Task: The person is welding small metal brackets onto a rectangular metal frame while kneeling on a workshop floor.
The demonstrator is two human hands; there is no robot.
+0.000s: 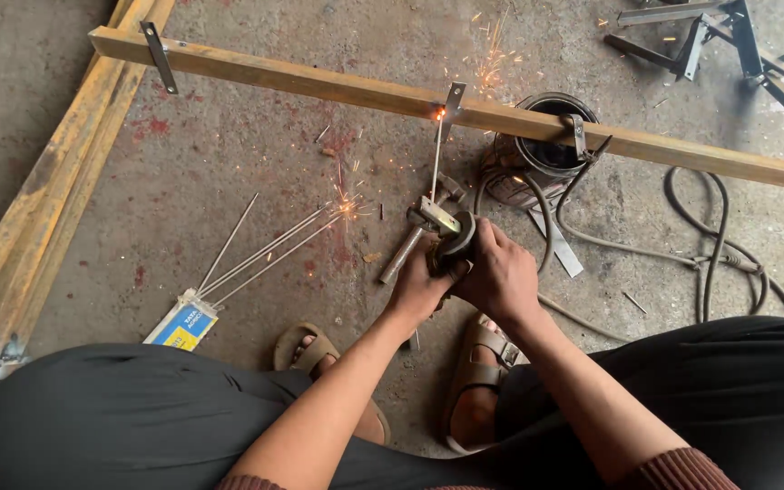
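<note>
Both hands grip one welding electrode holder (446, 231) low in the middle of the view. My left hand (419, 289) wraps it from the left and my right hand (499, 272) clasps it from the right. A thin welding rod (436, 159) rises from the holder to a small metal bracket (451, 98) on a long rusty steel bar (319, 83). The rod tip glows where it meets the bracket, and sparks scatter over the concrete floor (256, 154).
Loose welding rods (260, 254) fan out of a small packet (181, 324) on the left. A hammer (410, 245) lies under the holder. A dark metal can (542, 145), a black cable (714, 245) and another steel frame (710, 41) sit on the right. A second bar (38, 200) runs down the left.
</note>
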